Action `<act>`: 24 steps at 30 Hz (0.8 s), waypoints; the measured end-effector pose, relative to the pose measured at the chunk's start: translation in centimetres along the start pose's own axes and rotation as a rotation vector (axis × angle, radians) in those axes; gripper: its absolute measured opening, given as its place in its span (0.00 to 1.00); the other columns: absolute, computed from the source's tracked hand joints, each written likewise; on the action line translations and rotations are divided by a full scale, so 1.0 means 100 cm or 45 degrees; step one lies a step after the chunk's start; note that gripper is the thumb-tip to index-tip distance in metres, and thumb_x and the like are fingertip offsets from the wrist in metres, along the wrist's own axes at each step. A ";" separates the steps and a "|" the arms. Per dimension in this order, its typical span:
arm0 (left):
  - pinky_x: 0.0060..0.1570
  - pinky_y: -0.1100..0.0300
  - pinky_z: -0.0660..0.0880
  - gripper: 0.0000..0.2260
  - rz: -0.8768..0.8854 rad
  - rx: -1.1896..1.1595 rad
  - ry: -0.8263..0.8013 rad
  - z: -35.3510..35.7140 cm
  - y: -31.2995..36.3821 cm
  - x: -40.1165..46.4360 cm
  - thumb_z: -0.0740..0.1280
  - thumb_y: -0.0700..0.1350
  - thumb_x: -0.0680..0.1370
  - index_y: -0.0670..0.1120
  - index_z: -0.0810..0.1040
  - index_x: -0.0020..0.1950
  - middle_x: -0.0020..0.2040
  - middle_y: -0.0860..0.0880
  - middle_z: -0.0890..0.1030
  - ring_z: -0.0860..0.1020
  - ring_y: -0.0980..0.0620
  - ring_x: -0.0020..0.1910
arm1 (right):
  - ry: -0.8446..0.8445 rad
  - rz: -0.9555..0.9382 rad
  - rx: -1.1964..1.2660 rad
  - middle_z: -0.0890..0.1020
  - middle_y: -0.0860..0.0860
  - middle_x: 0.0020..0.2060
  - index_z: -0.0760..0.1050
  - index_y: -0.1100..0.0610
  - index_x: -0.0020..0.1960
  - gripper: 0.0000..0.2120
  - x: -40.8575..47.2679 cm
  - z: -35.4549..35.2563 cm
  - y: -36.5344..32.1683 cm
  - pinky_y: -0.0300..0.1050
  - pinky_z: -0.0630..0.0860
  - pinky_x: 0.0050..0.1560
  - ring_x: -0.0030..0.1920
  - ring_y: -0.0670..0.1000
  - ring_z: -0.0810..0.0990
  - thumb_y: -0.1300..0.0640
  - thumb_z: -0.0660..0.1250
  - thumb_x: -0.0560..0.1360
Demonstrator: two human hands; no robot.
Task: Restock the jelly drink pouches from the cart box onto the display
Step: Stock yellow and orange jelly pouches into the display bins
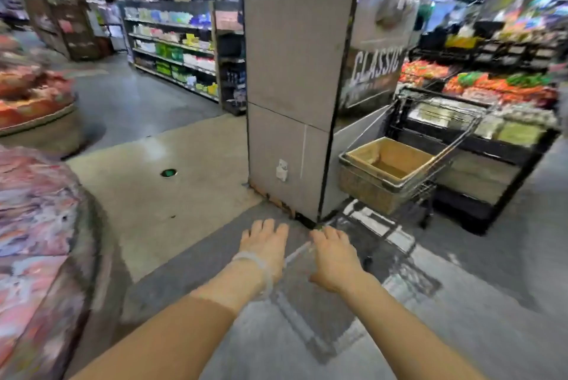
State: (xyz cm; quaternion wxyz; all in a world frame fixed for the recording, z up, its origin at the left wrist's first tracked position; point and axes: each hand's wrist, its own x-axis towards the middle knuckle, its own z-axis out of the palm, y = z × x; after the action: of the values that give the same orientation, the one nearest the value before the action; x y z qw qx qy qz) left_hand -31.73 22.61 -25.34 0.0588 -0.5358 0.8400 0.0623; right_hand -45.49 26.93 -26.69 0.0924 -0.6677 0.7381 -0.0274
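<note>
I see my left hand [263,245] and right hand [333,256] stretched forward over the floor [184,195], fingers relaxed, holding nothing. The cart [430,158] with its cardboard box [387,161] stands ahead right, beside the pillar [292,72].

Whole frame motion-blurred; display [33,226] cut off at left edge, pouches smeared; box [387,161] contents hidden by its walls.

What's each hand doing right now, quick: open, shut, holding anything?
Left hand: open, fingers relaxed and pointing down, holding nothing.
Right hand: looks open and empty; a thin pale streak beside it is too blurred to identify.
</note>
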 end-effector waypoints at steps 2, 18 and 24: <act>0.69 0.48 0.61 0.33 0.087 0.028 -0.023 -0.001 0.026 0.034 0.69 0.48 0.73 0.47 0.56 0.74 0.71 0.44 0.60 0.59 0.41 0.71 | -0.010 0.122 0.003 0.64 0.54 0.69 0.60 0.55 0.70 0.32 0.012 -0.002 0.035 0.53 0.65 0.68 0.71 0.59 0.60 0.54 0.70 0.71; 0.66 0.51 0.65 0.33 0.425 0.089 -0.113 -0.060 0.119 0.366 0.70 0.48 0.71 0.47 0.58 0.72 0.69 0.45 0.62 0.61 0.42 0.69 | -0.026 0.533 0.148 0.65 0.54 0.68 0.59 0.55 0.72 0.31 0.251 -0.057 0.216 0.51 0.67 0.65 0.67 0.59 0.64 0.56 0.68 0.73; 0.65 0.51 0.65 0.31 0.492 0.078 -0.179 -0.045 0.164 0.474 0.70 0.48 0.71 0.47 0.60 0.70 0.68 0.45 0.63 0.62 0.43 0.68 | -0.052 0.610 0.229 0.68 0.55 0.65 0.62 0.56 0.68 0.30 0.337 -0.056 0.290 0.51 0.69 0.62 0.65 0.60 0.67 0.56 0.71 0.71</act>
State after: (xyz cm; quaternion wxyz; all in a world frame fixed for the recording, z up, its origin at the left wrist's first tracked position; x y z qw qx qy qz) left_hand -66.60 -13.62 -28.11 0.1202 -0.3569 0.9225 0.0841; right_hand -77.99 -3.86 -29.29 0.1702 -0.4634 0.8678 -0.0566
